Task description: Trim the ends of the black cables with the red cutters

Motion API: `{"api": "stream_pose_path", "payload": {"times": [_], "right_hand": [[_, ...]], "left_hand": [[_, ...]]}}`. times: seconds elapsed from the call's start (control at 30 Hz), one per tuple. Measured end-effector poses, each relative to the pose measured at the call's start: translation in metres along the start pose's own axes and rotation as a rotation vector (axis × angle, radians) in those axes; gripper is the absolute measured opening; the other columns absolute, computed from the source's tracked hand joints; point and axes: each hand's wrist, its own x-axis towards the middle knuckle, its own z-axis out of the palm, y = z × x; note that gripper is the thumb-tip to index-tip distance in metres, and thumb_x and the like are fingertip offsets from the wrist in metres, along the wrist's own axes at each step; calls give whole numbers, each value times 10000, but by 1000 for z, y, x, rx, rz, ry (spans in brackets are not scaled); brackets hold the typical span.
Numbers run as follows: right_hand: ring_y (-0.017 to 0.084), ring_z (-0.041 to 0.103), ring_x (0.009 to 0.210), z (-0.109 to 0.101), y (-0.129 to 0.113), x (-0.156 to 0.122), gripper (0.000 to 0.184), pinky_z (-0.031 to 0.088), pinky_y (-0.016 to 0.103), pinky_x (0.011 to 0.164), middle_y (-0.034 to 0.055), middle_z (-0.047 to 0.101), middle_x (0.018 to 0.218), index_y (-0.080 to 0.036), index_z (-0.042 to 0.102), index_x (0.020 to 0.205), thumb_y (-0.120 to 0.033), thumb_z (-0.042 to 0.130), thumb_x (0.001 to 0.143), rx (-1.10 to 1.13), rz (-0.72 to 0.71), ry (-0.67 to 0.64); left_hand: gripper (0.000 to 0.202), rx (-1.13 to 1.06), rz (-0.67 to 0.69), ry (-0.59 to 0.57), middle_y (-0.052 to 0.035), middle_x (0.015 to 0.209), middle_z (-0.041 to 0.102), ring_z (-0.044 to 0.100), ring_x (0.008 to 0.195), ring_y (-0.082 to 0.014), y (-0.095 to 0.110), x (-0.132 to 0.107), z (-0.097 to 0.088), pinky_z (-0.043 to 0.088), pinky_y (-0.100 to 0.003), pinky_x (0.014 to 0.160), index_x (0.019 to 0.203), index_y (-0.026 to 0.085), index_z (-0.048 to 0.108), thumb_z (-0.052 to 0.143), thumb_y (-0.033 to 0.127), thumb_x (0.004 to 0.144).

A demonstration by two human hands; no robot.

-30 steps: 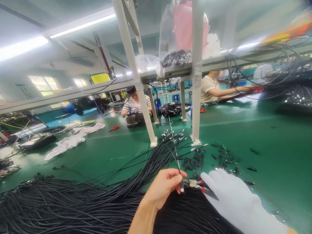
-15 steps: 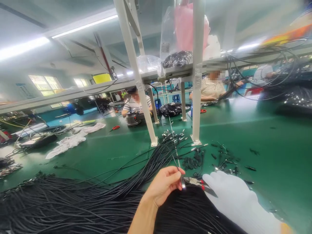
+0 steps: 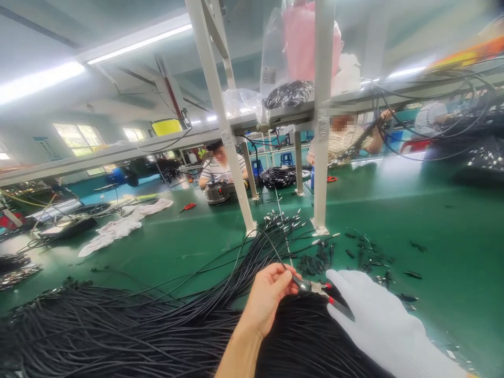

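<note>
Bare and closed, my left hand (image 3: 271, 294) pinches a thin black cable (image 3: 271, 241) near its end between thumb and fingers. The cable arcs up and back toward the pile. My right hand (image 3: 378, 315), in a white glove, is wrapped round cutting pliers (image 3: 318, 288) with red and black handles. Their jaws meet the dark end piece of the cable, just right of my left fingertips; whether they bite into it is too small to tell. Beneath both hands spreads a large heap of black cables (image 3: 129, 336), with a bundle of silver-tipped ends (image 3: 283, 218) farther back.
Small black scraps (image 3: 315, 262) lie on the green table (image 3: 394, 210) beyond my right hand. White shelf posts (image 3: 321, 173) rise from the tabletop. A white cloth (image 3: 118, 231), red scissors (image 3: 189, 207) and a coiled cable bundle (image 3: 279, 177) lie farther off. Two co-workers sit opposite.
The pliers and cable end have shifted slightly, with the jaws now against a dark end piece where a shiny one showed before. The right-hand co-worker's arm is higher.
</note>
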Motion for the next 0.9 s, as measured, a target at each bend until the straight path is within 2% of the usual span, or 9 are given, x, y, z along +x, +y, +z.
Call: {"api": "stream_pose_path", "payload": {"times": [0.17, 0.33, 0.47, 0.6, 0.7, 0.8, 0.9], "right_hand": [[223, 688, 784, 2, -2, -4, 332, 552, 323, 637, 96, 707, 905, -154, 623, 1088, -351, 457, 878, -31, 2, 49], [234, 693, 775, 5, -3, -5, 363, 548, 337, 629, 107, 710, 889, -142, 631, 1058, -370, 389, 913, -104, -11, 98], [242, 674, 739, 9, -3, -7, 349, 515, 334, 590, 103, 701, 843, -137, 647, 1040, -383, 452, 887, -156, -1, 47], [249, 651, 778, 9, -4, -10, 312, 466, 327, 611, 83, 683, 850, -172, 646, 1058, -394, 530, 872, -206, 18, -59], [229, 627, 734, 7, -4, -12, 248, 425, 312, 598, 61, 654, 800, -201, 644, 1011, -375, 563, 855, -212, 27, -71], [179, 580, 606, 5, -4, -11, 180, 381, 286, 542, 16, 608, 708, -232, 626, 909, -392, 575, 845, -142, 18, -60], [169, 588, 602, 3, -5, -6, 166, 397, 282, 557, 0, 595, 702, -231, 609, 913, -380, 569, 851, -35, 14, -61]], "left_hand": [[280, 17, 44, 40, -73, 815, 720, 568, 605, -81, 0, -3, 8, 462, -217, 608, 812, 105, 697, 822, 335, 713], [274, 15, 75, 92, -77, 810, 721, 574, 596, -90, -1, -4, 13, 474, -230, 600, 806, 106, 690, 808, 335, 714], [304, 17, 85, 147, -96, 817, 729, 579, 590, -97, -5, -3, 13, 482, -241, 596, 802, 96, 691, 812, 355, 698], [312, 22, 86, 177, -95, 801, 725, 579, 589, -101, -6, -2, 12, 482, -247, 596, 798, 94, 680, 810, 360, 701], [296, 14, 87, 146, -78, 804, 712, 571, 600, -93, -3, -2, 11, 479, -241, 610, 808, 102, 673, 800, 356, 723], [267, 17, 73, 48, -65, 824, 701, 573, 627, -91, 2, -4, 9, 484, -241, 640, 832, 110, 670, 800, 324, 737], [246, 34, 69, -21, -64, 840, 698, 580, 634, -92, 5, -5, 7, 486, -243, 643, 848, 117, 662, 802, 289, 741]]}}
